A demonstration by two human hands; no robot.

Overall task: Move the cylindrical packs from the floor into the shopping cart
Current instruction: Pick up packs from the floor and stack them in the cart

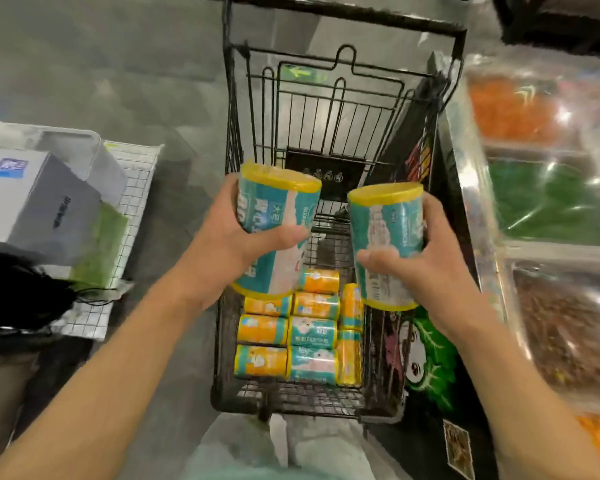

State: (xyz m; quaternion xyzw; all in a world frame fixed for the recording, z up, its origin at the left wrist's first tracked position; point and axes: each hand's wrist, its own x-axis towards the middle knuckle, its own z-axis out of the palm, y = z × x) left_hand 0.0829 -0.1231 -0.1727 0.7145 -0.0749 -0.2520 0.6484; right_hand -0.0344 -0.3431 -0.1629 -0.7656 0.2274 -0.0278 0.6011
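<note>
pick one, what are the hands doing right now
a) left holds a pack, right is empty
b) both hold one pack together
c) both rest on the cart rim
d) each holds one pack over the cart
d: the left hand grips one pack and the right hand grips another pack, both above the shopping cart.

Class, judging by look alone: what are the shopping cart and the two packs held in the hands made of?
Shopping cart: probably metal wire, matt black coating; thin rods form an open grid. Left-hand pack and right-hand pack: seemingly printed plastic film wrap, teal with yellow ends, slightly glossy; contents unseen.
</note>
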